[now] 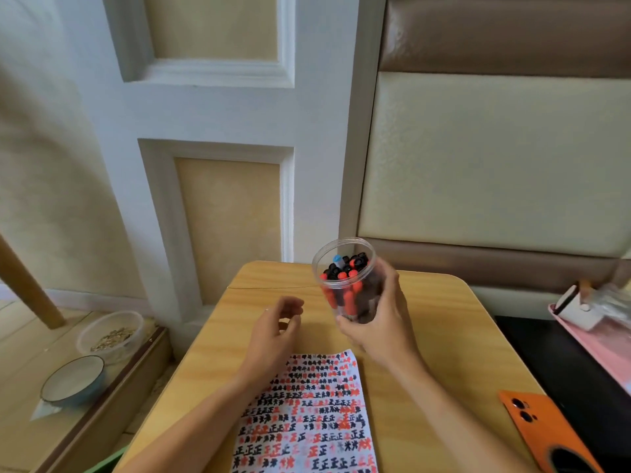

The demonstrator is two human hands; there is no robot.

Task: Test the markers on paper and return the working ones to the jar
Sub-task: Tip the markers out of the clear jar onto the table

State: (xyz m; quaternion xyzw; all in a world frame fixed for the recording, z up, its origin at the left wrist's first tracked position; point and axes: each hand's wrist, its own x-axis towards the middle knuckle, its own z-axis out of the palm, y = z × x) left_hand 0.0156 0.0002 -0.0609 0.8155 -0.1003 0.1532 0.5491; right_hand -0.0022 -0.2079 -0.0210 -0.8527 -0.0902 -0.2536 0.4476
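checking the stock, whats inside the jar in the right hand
The clear jar in the right hand holds markers with red, black and one blue cap. The fingers cover its lower right, so no count.

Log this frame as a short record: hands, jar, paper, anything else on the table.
right hand: grips the jar, lifted and tilted over the table
left hand: holds nothing, fingers loosely curled, beside the jar
jar: clear, no lid, full of markers with red and black caps, one blue
paper: flat on the table, covered in red and black test marks
phone: orange, at the table's right edge
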